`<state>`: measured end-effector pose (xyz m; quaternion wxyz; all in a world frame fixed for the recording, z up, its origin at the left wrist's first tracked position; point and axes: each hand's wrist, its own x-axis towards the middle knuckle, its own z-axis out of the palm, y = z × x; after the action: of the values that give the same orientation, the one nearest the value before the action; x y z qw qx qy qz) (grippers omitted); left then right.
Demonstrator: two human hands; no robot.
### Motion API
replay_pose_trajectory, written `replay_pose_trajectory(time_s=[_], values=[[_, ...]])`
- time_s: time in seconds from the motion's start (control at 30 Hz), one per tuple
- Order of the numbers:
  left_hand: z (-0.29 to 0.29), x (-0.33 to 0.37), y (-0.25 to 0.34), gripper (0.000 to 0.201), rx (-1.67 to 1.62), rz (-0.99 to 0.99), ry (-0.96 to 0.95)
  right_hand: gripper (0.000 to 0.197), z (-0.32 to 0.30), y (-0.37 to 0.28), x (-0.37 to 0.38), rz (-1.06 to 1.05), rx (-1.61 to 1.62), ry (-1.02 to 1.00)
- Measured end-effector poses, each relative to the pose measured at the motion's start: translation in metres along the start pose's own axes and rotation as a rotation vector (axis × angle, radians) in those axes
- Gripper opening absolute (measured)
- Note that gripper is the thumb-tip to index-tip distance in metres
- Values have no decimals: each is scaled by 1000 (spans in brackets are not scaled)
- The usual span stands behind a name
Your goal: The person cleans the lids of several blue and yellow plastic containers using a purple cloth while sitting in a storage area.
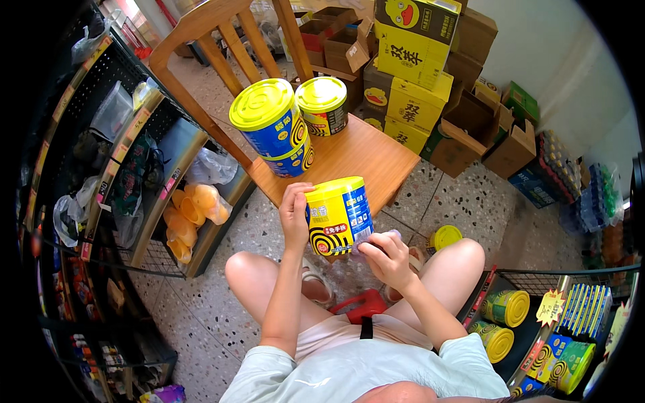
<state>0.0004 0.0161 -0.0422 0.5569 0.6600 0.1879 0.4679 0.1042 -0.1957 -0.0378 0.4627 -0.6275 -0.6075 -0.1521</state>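
Note:
In front of my knees I hold up a round yellow and blue mosquito coil tub [336, 216] with a black spiral print, its yellow lid upward. My left hand [294, 213] is closed on the tub's left side. At its lower right edge, my right hand [388, 258] pinches a crumpled pale violet piece [363, 240], cloth or thin film; I cannot tell which. Beyond, on the wooden chair [376, 151], two blue tubs with yellow lids [267, 124] are stacked. A shorter tub with a dark side [322, 104] stands behind them to the right.
Shelves [161, 168] curve along my left, with orange slippers [191, 215] on them. Yellow cartons [413, 87] and open cardboard boxes [463, 134] are piled behind the chair. A yellow-lidded tub [445, 237] sits on the floor. More tubs [505, 307] fill a low shelf at right.

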Motion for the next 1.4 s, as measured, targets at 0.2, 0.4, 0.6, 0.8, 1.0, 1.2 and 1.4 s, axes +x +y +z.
replay_pose_trajectory(time_s=[0.2,0.4,0.6,0.8,1.0,1.2,1.4], values=[[8,1,35,28,177,-12,-14,35,-5,-6,6,-10,6,-46],[13,3,40,29,353,76,13,34,-4,-17,30,-51,62,-108],[11,5,41,25,397,116,-36,23,5,-11,74,-24,11,-72],[13,5,42,23,406,111,-20,22,11,-2,98,24,14,-16],[11,7,39,24,368,76,16,25,6,-14,77,43,57,-111],[8,5,35,25,336,42,23,29,5,-28,40,1,80,-147],[4,6,29,26,297,33,7,32,12,-24,24,-59,53,-74]])
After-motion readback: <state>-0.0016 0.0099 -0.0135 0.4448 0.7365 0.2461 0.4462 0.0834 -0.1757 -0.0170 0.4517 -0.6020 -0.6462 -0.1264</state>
